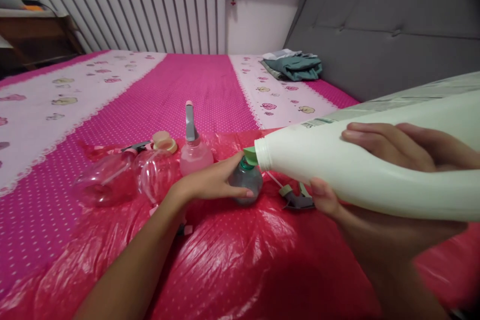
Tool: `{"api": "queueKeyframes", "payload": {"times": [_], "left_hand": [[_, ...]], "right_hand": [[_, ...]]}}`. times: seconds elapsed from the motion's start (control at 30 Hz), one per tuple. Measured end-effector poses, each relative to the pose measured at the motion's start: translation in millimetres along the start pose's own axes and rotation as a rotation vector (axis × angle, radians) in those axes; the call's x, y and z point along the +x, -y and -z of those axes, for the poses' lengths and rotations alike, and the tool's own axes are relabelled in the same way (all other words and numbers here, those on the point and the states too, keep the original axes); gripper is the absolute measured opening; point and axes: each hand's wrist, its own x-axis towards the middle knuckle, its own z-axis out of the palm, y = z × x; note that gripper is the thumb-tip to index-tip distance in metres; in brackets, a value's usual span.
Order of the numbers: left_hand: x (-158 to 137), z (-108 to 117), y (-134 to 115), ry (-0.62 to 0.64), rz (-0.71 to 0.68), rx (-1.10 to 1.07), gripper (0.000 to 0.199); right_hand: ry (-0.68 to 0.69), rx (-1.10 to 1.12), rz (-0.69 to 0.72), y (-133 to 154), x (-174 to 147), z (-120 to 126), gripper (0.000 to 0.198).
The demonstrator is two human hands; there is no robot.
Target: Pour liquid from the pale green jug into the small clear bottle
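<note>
My left hand (213,177) is closed round a small clear spray bottle (250,184) with a green neck and no sprayer on it. In my right hand (390,160) lies a large white jug (311,152), tipped on its side, with its green spout (250,155) right at the small bottle's mouth. Whether liquid is flowing cannot be made out. A grey spray trigger head (298,197) with a thin tube rests just right of the small bottle. Left of my hand stands a round spray bottle (195,157) holding pink liquid, its grey trigger fitted.
Two clear empty bottles (110,180) lie at the left, near a pale round cap (163,141). Red plastic sheeting (240,260) covers the front of the pink bed (195,80). Folded clothes (294,66) lie by the grey backrest (367,25).
</note>
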Motion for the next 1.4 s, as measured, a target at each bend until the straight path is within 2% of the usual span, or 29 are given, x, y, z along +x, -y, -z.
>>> {"api": "queueKeyframes", "payload": {"times": [0.17,0.33,0.53,1.27,1.4], "left_hand": [[1.1,1.2,-1.9,0.013,0.004,0.014,0.09],[1.7,3.0,-1.3,0.01,0.007,0.068,0.09],[4.8,5.5,-0.7,0.028,0.001,0.102,0.091],[5.3,3.7,-0.4,0.023,-0.008,0.074,0.093],[5.1,3.9,0.7,0.035,-0.019,0.066,0.088]], "right_hand": [[0.02,-0.059,0.013,2.9,1.8,0.2,0.046],[0.019,0.029,0.007,4.2,4.8,1.1,0.04],[0.04,0.009,0.017,4.7,8.3,1.8,0.033],[0.016,0.046,-0.014,3.2,5.3,1.0,0.038],[0.028,0.044,-0.007,3.2,6.0,0.6,0.039]]}}
